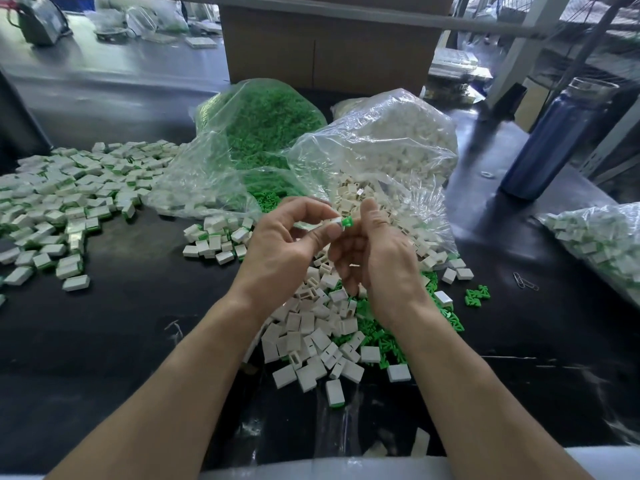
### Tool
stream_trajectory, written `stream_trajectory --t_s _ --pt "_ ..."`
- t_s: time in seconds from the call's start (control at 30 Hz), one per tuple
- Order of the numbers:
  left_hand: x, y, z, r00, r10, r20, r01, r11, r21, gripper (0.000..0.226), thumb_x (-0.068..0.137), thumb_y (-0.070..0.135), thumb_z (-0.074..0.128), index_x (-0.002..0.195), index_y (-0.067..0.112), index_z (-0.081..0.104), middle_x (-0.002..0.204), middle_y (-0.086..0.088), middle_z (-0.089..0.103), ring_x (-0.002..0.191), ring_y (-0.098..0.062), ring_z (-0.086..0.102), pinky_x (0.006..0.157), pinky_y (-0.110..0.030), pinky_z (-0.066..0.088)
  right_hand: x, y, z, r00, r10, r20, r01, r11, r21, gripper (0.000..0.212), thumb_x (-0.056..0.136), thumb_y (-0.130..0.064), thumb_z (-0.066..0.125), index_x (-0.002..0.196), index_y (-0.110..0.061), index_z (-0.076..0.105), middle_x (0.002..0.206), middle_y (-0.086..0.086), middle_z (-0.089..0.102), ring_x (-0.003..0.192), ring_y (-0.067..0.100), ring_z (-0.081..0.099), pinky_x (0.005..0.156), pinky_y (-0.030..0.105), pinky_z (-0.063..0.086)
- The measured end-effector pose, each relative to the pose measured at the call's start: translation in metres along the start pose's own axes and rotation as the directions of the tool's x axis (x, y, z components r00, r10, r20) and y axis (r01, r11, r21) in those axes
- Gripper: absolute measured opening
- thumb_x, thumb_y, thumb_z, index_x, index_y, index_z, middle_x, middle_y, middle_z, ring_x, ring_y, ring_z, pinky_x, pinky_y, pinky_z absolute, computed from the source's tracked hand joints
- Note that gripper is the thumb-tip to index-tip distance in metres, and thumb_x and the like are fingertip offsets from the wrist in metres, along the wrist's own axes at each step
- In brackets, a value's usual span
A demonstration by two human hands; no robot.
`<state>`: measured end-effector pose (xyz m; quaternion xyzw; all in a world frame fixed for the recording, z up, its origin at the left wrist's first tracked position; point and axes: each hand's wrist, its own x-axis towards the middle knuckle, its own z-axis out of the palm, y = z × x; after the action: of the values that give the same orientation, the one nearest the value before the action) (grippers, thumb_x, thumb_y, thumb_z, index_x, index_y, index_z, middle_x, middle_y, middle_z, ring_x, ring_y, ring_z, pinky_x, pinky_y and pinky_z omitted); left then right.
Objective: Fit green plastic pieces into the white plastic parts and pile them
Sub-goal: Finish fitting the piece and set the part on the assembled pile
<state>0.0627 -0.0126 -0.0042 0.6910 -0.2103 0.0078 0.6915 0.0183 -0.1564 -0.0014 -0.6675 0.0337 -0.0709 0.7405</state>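
Both hands meet above the dark table (138, 323), just near of the two open bags. Curled fingers and thumb of the left hand (280, 251) pinch a small white rectangular plastic part (330, 223), and the right hand (377, 254) pinches a small green plastic piece (346, 222) at that part's right end; the two pieces touch, though how deep the green one sits I cannot tell. Under the hands lies a loose heap of empty white plastic housings (311, 337) mixed with scattered green plastic clips (377, 341) on its right side. Beyond the hands, a clear plastic bag of green pieces (256, 133) sits to the left of a clear plastic bag of white parts (391, 143), the two touching. At far left spreads a wide pile of finished white-and-green parts (69, 199). Another clear bag of finished pieces (599, 237) lies at the right edge. A dark blue metal bottle (550, 140) stands upright at far right, and a brown cardboard box (329, 46) stands behind the bags. Two wire paper clips (524, 281) lie on the table at right.
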Motion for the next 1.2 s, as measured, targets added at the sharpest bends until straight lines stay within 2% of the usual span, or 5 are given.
stream_trajectory --t_s 0.27,0.47,0.63,0.93,1.2 --pt "-0.007 0.006 0.018 0.997 -0.008 0.079 0.015 0.996 -0.092 0.009 0.092 0.006 0.073 0.099 0.001 0.073 0.121 -0.009 0.069 0.075 -0.032 0.07 0.065 -0.038 0.061 0.001 0.004 0.007 0.994 0.099 -0.054 -0.091 0.987 0.133 0.066 0.111 -0.054 0.032 0.062 -0.02 0.062 0.052 -0.002 0.043 0.045 0.015 0.038 0.041 0.024 0.029" --pt "-0.01 0.006 0.022 0.995 -0.014 0.097 0.024 0.995 -0.097 0.012 0.093 0.003 0.072 0.102 -0.004 0.07 0.118 -0.011 0.071 0.095 -0.041 0.073 0.078 -0.05 0.064 0.003 0.008 0.01 0.987 0.053 -0.15 -0.028 0.986 0.167 0.052 0.108 -0.04 0.036 0.078 -0.02 0.075 0.053 -0.005 0.052 0.046 0.011 0.047 0.041 0.019 0.037" --pt "-0.012 0.006 0.023 0.996 -0.002 0.093 0.011 0.996 -0.091 0.007 0.094 0.001 0.072 0.1 -0.002 0.072 0.113 -0.009 0.074 0.091 -0.029 0.075 0.075 -0.039 0.063 0.005 0.013 0.015 0.979 0.002 -0.204 0.021 0.994 0.112 0.048 0.103 -0.04 0.04 0.094 -0.016 0.08 0.094 0.036 0.069 0.094 0.062 0.065 0.074 0.062 0.053" --pt "-0.012 0.005 0.019 0.995 0.013 0.103 -0.005 0.996 -0.085 0.01 0.093 0.008 0.075 0.101 0.003 0.072 0.119 -0.002 0.073 0.093 -0.034 0.076 0.075 -0.05 0.065 0.003 0.009 0.012 0.988 0.076 -0.134 -0.041 0.969 0.245 0.049 0.113 -0.036 0.033 0.091 -0.01 0.068 0.053 -0.009 0.059 0.044 0.003 0.056 0.04 0.017 0.042" --pt "-0.011 0.005 0.02 0.995 0.034 0.09 -0.031 0.999 -0.037 0.007 0.094 0.005 0.074 0.097 0.01 0.073 0.116 0.0 0.073 0.093 -0.03 0.074 0.073 -0.039 0.064 0.005 0.013 0.01 0.992 0.058 -0.114 -0.034 0.979 0.202 0.05 0.112 -0.04 0.033 0.099 -0.011 0.072 0.057 -0.009 0.065 0.056 0.008 0.067 0.046 0.019 0.048"
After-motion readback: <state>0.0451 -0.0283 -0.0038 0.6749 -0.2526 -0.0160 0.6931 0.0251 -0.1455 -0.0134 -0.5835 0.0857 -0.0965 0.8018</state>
